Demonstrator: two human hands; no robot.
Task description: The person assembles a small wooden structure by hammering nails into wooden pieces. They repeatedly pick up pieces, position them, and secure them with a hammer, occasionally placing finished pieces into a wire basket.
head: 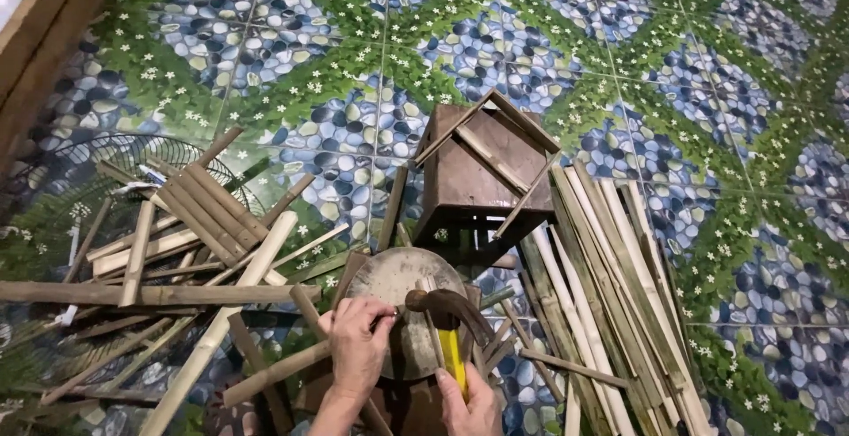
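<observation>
My left hand (358, 348) pinches something small, too small to make out, against the top of a round wooden block (393, 281) at the bottom middle. My right hand (473, 405) grips the yellow handle of a claw hammer (447, 325), whose dark head rests over the block just right of my left fingers. Short bamboo pieces lie around the block, and one stick (274, 372) runs under my left wrist.
A small brown wooden box frame (482, 171) with bamboo slats stands behind the block. Long split bamboo strips (610, 286) lie in a bundle on the right. A loose heap of bamboo pieces (186, 233) and a wire fan grille (84, 166) lie on the left. The floor is pebble-patterned tile.
</observation>
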